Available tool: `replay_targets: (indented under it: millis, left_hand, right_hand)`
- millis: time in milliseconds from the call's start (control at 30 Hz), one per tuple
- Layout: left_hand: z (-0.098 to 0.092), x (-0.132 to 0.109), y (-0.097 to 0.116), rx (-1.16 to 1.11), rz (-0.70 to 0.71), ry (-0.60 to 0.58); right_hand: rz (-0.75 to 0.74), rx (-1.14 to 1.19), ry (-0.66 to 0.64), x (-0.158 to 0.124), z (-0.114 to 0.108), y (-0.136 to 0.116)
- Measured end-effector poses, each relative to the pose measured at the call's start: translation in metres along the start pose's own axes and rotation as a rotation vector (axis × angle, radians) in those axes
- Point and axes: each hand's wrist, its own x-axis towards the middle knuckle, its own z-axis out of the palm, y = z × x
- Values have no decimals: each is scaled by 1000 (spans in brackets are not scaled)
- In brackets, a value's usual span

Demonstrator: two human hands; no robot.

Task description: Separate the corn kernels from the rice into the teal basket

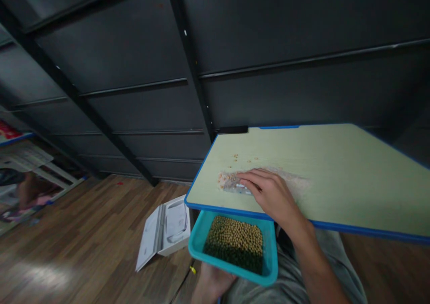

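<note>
While left hand [215,278] holds the tray [269,259] of beans [237,237] —
I see right hand [270,191], grip unclear, on plastic [234,186]; loose bits [235,160] remain.

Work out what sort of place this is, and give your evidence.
Probably an indoor workroom, though it could be part of a home: it has a dark panelled wall, a wood-look floor and a blue-edged table.
</note>
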Motion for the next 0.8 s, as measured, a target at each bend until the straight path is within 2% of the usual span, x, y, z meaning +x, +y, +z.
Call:
replay_targets:
  millis: [100,200,300,467,633,800]
  left_hand:
    - [-3,6,-10,12,-51,-7]
    - [-1,14,-21,8,-47,-91]
    - [8,21,-33,30,-21,-123]
    - [25,32,-52,7,-21,-21]
    - [28,38,-56,47,-32,-15]
    - [29,42,-52,84,-31,1]
  right_hand:
    - [-4,14,14,-1,0,1]
    - [-20,75,17,-4,-10,-1]
    - [15,138,39,-10,-32,-2]
    - [133,91,77,-31,-81,7]
    - [197,80,-21,-55,-111,21]
    - [241,85,-116,-60,-111,30]
